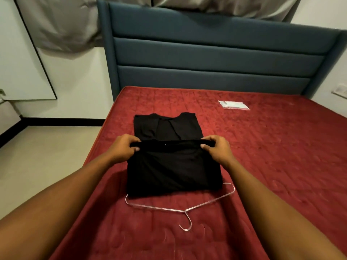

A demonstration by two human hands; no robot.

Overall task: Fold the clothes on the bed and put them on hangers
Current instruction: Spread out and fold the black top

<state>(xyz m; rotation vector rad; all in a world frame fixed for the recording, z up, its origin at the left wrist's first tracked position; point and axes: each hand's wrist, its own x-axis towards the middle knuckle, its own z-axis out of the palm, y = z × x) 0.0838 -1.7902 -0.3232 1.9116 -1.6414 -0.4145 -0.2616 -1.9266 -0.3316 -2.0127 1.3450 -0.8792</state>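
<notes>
Black shirt (174,166) half-folded (lower hem raised), wire hanger (180,205)

clear plastic packet (234,105) lying flat, right of centre | grey curtain (62,25) hanging, upper left | white board (22,62) against wall, left edge | wall socket (340,91) right edge | pale floor (47,147) left

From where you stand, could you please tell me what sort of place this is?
Likely a bedroom: a red mattress against a blue padded headboard, with a wire hanger on it.
</notes>
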